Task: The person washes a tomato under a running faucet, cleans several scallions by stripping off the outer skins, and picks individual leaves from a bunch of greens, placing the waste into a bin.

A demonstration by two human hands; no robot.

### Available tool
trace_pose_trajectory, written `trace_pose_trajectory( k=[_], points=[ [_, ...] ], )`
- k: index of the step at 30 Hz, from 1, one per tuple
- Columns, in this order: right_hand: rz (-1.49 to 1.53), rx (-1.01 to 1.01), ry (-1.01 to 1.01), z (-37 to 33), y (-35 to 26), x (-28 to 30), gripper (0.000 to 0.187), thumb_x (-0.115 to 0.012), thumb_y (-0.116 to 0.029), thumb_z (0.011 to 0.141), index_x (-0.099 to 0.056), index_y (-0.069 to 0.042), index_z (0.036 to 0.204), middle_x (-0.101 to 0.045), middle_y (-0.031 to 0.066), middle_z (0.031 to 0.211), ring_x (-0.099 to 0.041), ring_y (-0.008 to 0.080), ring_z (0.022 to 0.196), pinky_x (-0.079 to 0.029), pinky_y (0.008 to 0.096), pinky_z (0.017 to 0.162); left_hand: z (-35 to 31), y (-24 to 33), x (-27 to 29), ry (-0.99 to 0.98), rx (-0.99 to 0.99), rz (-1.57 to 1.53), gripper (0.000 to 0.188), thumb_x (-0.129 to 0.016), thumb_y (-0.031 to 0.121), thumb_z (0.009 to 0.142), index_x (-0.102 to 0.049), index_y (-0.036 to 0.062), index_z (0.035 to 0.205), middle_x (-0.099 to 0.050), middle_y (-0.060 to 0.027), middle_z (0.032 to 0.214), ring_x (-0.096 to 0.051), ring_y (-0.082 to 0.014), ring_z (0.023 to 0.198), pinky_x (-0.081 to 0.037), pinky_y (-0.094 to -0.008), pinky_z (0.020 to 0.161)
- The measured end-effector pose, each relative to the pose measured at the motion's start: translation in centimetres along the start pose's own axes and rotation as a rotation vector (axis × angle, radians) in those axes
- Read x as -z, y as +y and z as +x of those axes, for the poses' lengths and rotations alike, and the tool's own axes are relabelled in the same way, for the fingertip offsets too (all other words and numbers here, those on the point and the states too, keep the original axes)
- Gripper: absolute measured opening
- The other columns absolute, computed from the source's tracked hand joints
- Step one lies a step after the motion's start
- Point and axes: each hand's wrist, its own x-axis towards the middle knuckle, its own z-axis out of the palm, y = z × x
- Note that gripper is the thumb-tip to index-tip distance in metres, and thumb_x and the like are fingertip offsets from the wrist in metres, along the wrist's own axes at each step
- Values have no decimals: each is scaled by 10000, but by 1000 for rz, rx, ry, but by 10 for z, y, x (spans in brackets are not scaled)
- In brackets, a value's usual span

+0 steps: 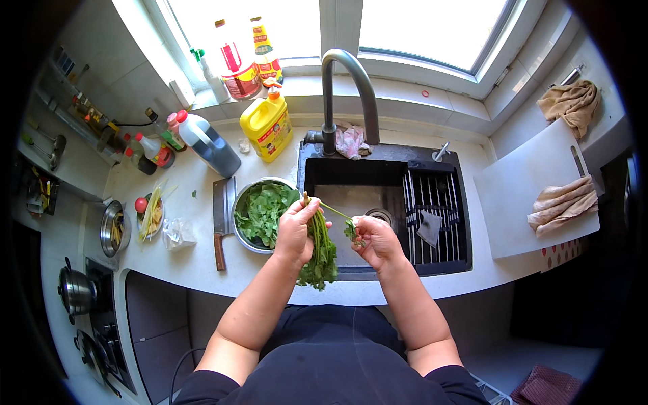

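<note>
My left hand (297,228) is closed round the stems of a bunch of leafy green herbs (322,260), whose leaves hang down over the front edge of the sink. Between thumb and fingers, my right hand (379,241) pinches a small leafy sprig (350,230). A thin green stem runs from the sprig to the left hand. Both hands are above the black sink (351,183). Close by on the left, a metal bowl (236,233) holds loose green leaves (265,210).
A cleaver (223,209) lies left of the bowl. Behind stand a yellow jug (267,128) and several bottles. The grey faucet (329,94) arches over the sink, with a drying rack (432,216) in its right side. A white cutting board (516,185) leans at the right.
</note>
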Motion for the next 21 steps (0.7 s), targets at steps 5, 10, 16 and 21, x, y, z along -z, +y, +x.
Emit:
trace_pose_trajectory(
  k=[5, 10, 16, 21],
  points=[
    [19, 96, 130, -8, 0, 16, 47, -586, -93, 773, -595, -51, 753, -537, 14, 649, -472, 97, 551, -394, 243, 501, 13, 5, 14, 200, 179, -312, 155, -502, 240, 912, -534, 105, 841, -523, -23, 738, -533, -177, 676, -490, -506, 731],
    [111, 57, 69, -26, 13, 42, 76, -554, -123, 801, -590, -57, 793, -610, 61, 720, -582, 147, 623, -475, 264, 549, 38, -8, 35, 160, 430, -542, 318, -405, 319, 948, -531, 72, 792, -549, -65, 714, -543, -243, 690, -395, -595, 905],
    [288, 195, 184, -68, 46, 27, 91, -528, -93, 816, -580, -40, 868, -645, 92, 786, -634, 162, 672, -522, 259, 577, 53, -33, 34, -16, 777, -752, 232, -380, 143, 934, -530, -31, 901, -597, -156, 839, -608, -276, 777, -455, -485, 906],
    [454, 404, 329, -115, 83, 21, 183, -539, -19, 835, -587, -8, 1011, -649, 104, 832, -637, 163, 704, -552, 267, 637, 31, -58, 15, -397, 1220, -862, 260, -399, 64, 902, -494, -65, 1106, -606, -182, 931, -617, -310, 843, -549, -384, 758]
  ],
)
